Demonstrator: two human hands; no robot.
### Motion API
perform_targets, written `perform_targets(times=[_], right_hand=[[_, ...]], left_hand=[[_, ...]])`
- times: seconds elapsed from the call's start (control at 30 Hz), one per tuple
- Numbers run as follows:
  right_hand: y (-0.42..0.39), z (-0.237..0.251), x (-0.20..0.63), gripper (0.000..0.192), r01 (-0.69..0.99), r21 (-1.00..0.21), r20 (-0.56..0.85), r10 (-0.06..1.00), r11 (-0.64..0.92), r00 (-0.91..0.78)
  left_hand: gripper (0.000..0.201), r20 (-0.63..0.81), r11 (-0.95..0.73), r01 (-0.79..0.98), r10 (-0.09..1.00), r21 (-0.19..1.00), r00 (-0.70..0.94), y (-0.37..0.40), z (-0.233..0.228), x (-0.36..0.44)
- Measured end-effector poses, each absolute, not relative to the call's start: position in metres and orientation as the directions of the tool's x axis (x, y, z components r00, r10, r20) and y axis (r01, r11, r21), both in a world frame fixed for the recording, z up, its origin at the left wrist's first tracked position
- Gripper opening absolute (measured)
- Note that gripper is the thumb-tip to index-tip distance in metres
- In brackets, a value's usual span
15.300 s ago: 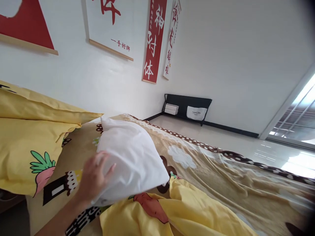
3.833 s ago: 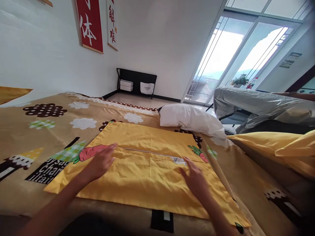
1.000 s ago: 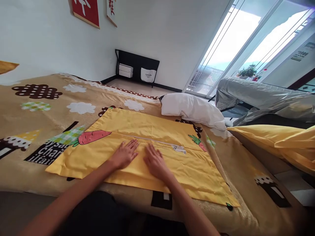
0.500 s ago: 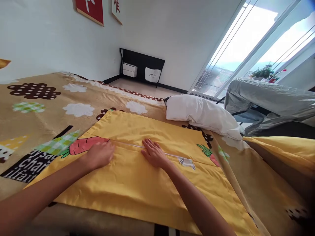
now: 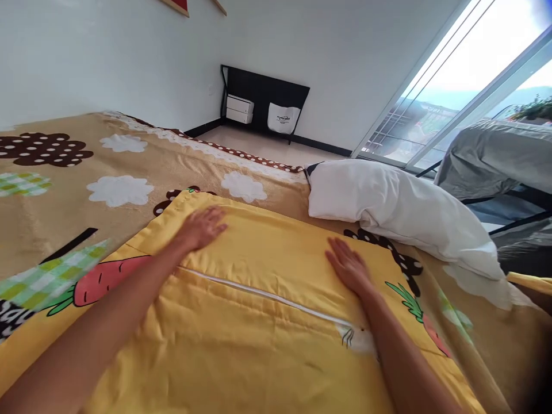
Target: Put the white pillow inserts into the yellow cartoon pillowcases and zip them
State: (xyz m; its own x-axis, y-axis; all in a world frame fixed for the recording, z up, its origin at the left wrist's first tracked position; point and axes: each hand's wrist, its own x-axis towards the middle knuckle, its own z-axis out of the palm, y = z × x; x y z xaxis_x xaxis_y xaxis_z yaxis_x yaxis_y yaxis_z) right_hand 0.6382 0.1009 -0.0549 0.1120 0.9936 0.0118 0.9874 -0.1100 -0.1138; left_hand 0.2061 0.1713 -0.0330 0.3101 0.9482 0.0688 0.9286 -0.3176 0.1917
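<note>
A yellow pillowcase (image 5: 241, 345) with printed carrots lies flat before me, a white zipper (image 5: 263, 294) running across it. My left hand (image 5: 201, 227) is over its far left part, fingers stretched out and a little blurred. Over the far right part is my right hand (image 5: 348, 265), open, its fingers extended. Both hands are beyond the zipper line and hold nothing. Near my right wrist shows a white printed figure (image 5: 360, 338), partly covered by the forearm. The left forearm hides some of the left carrot print (image 5: 106, 279).
Under the pillowcase spreads a tan patterned blanket (image 5: 181, 152). A white pillow (image 5: 397, 207) rests at the far right. Beyond it stands something under a grey cover (image 5: 487, 155), near a window (image 5: 431, 109). A black rack (image 5: 267, 86) with a white box stands by the far wall.
Both hands have moved away from me, off the zipper, and spread apart. The left hand has gone from closed to open. The view has moved nearer the pillowcase, and more of the zipper shows.
</note>
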Motion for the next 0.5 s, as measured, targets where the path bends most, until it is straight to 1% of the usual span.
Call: perform_targets(times=[0.1,0.17,0.23,0.27,0.3,0.33,0.37,0.4,0.43,0.47,0.5], right_hand=[[0.096,-0.063,0.697,0.061,0.966,-0.101,0.016,0.970,-0.240,0.242],[0.093,-0.065,0.712,0.061,0.956,-0.098,0.023,0.960,-0.277,0.280],[0.092,-0.064,0.711,0.061,0.952,-0.109,0.025,0.957,-0.285,0.289],[0.092,-0.062,0.708,0.061,0.951,-0.117,0.019,0.957,-0.286,0.290],[0.091,-0.060,0.705,0.062,0.950,-0.124,0.008,0.957,-0.288,0.291],[0.091,-0.057,0.701,0.062,0.948,-0.129,-0.002,0.956,-0.290,0.292],[0.091,-0.055,0.699,0.062,0.947,-0.133,-0.011,0.956,-0.292,0.293],[0.091,-0.054,0.697,0.062,0.947,-0.135,-0.015,0.956,-0.292,0.292],[0.091,-0.053,0.697,0.062,0.947,-0.138,-0.013,0.957,-0.289,0.290],[0.091,-0.053,0.697,0.062,0.949,-0.142,-0.006,0.958,-0.283,0.285],[0.091,-0.054,0.698,0.061,0.950,-0.145,0.005,0.960,-0.276,0.280]], left_hand=[[0.060,0.135,-0.177,0.971,0.978,0.162,0.156,0.194,-0.036,0.162],[0.059,0.167,-0.127,0.981,0.981,0.150,0.101,0.203,-0.036,0.149],[0.058,0.143,-0.057,0.988,0.989,0.144,0.036,0.207,-0.031,0.153],[0.057,0.113,0.007,0.990,0.993,0.139,-0.023,0.207,-0.026,0.163],[0.057,0.078,0.056,0.989,0.995,0.135,-0.067,0.204,-0.020,0.178],[0.057,0.050,0.064,0.989,0.996,0.134,-0.072,0.199,-0.015,0.199],[0.056,0.031,0.035,0.990,0.999,0.134,-0.040,0.191,-0.010,0.225],[0.057,0.023,-0.088,0.985,0.996,0.148,0.086,0.180,-0.006,0.256],[0.056,0.029,-0.238,0.959,0.971,0.156,0.236,0.167,-0.005,0.290],[0.055,0.023,-0.346,0.924,0.937,0.164,0.347,0.153,-0.007,0.325],[0.056,0.020,-0.473,0.863,0.879,0.176,0.477,0.140,-0.010,0.360]])
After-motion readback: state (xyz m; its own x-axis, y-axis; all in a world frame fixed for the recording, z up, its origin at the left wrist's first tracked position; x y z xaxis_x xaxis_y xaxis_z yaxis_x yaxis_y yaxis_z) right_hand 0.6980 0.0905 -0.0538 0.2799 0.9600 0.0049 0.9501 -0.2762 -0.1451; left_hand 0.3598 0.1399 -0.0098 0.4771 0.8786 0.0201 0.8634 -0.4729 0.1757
